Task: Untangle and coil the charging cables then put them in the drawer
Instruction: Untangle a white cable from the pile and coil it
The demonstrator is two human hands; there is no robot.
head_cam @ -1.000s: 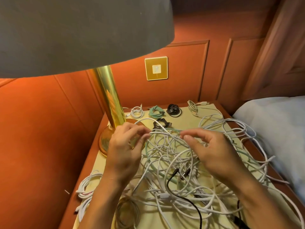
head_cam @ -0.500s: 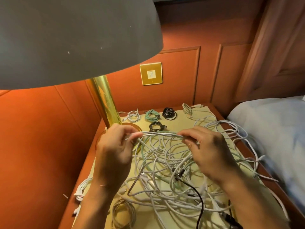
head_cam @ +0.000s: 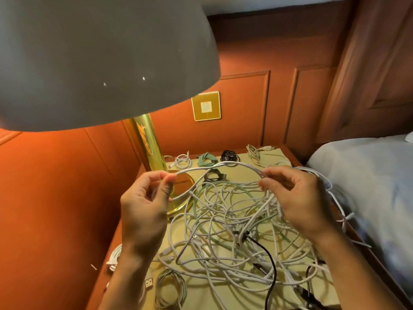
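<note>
Presently, on the bedside table (head_cam: 295, 156), laid over with a yellow mat (head_cam: 243, 175):

Item: one loose tangle of charging cables (head_cam: 234, 231), mostly white, with pale green strands and one black cable (head_cam: 267, 253) running through it. It fills the middle and front of the mat, and loops spill over the right edge toward the bed (head_cam: 368, 186).

Item: one white cable (head_cam: 223, 164), raised in an arc above the tangle and held at both ends of the arc. The left hand (head_cam: 143, 204) pinches it between thumb and forefinger, the other fingers loosely curled. The right hand (head_cam: 299, 198) has its fingers curled round it, and further strands hang from under that hand into the tangle.

Item: four coiled cables in a row along the back: white coil (head_cam: 182, 159), green coil (head_cam: 206, 158), black coil (head_cam: 229, 155), pale coil (head_cam: 253, 153). A dark coil (head_cam: 213, 176) sits just in front of them.

Item: one pale coil at the front (head_cam: 171, 289), with a USB plug (head_cam: 148, 283) just beside it. A white bundle (head_cam: 115, 258) lies at the left edge, partly hidden by the left forearm.

Item: one lamp, with a grey shade (head_cam: 100, 52), a brass stem (head_cam: 148, 144) and a brass base (head_cam: 178, 198) at the back left; a strand of the tangle lies over the base.

Item: one gold switch plate (head_cam: 206, 106) on the panelled wall behind.
</note>
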